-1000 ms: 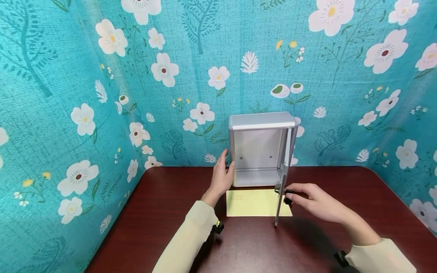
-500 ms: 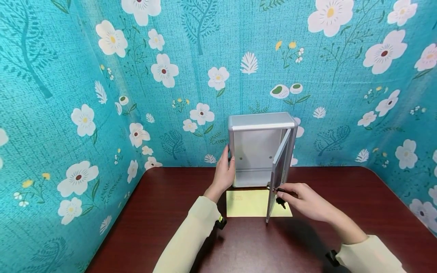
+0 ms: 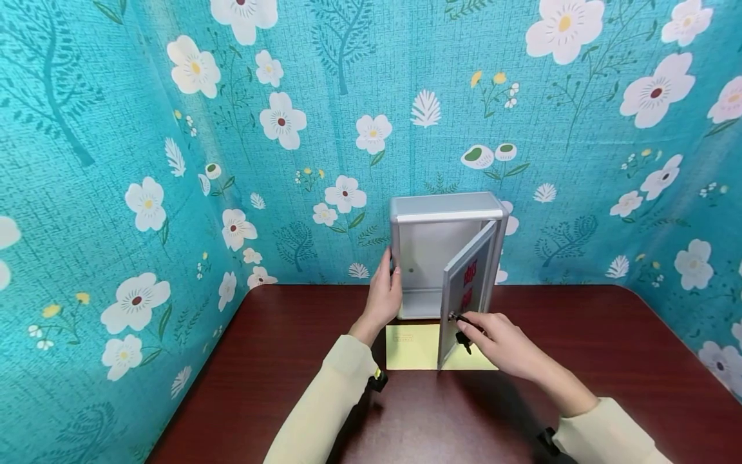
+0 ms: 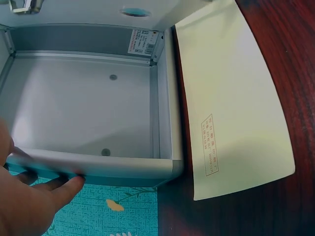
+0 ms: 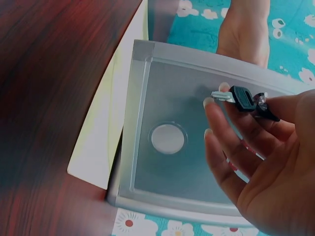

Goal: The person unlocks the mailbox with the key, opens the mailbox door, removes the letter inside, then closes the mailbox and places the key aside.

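A grey metal box [image 3: 446, 205] stands upright at the table's back, its hinged door [image 3: 481, 258] partly swung out on the right. My left hand [image 3: 382, 299] rests against the box's left side, fingers along the outer wall and thumb near the front edge. My right hand [image 3: 498, 341] pinches a small black key at the lock [image 3: 451, 316] near the door's free edge. Another black-headed key [image 5: 241, 98] dangles from it, its metal blade showing in the right wrist view. Red lettering [image 3: 468, 274] marks the door's front, and the bare box interior [image 4: 78, 103] shows in the left wrist view.
A yellow envelope [image 3: 410, 348] with small red print lies flat in front of the box, partly behind the door. Dark reddish-brown table [image 3: 290, 386] surrounds it. Blue flowered cloth [image 3: 324, 142] hangs close behind the box and along the left.
The door has swung leftward toward the box, its lettered front coming into view. My right hand has moved left with it, still pinching the key. My left hand stays at the box's side.
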A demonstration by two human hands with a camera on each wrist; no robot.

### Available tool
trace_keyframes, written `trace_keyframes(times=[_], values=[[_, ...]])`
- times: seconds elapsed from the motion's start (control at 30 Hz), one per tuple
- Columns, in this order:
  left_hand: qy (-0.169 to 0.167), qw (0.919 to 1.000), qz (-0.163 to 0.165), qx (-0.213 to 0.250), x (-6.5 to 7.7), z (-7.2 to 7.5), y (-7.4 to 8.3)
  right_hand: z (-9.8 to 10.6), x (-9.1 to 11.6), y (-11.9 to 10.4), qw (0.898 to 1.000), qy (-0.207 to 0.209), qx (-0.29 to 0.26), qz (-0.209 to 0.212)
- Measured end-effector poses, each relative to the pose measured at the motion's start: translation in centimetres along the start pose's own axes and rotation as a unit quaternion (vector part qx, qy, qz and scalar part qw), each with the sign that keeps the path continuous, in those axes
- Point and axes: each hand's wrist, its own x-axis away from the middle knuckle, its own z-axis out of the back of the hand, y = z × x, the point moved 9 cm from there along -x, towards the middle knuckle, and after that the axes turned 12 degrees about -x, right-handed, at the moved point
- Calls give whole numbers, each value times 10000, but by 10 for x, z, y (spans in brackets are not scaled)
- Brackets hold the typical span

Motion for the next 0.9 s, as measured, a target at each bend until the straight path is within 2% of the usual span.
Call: trace_keyframes(times=[0.23, 0.43, 0.7, 0.9], values=[[90, 9999, -98, 18, 0, -1, 1, -7, -9, -4, 9983, 389, 424, -98], [109, 9998, -155, 68, 1, 1, 2, -15, -20, -5, 9951, 564, 757, -288], [140, 9995, -246, 131, 0, 2, 2, -22, -39, -10, 9926, 715, 960, -188], [173, 9993, -272, 164, -2, 2, 0, -26, -49, -9, 9927, 789, 881, -238]])
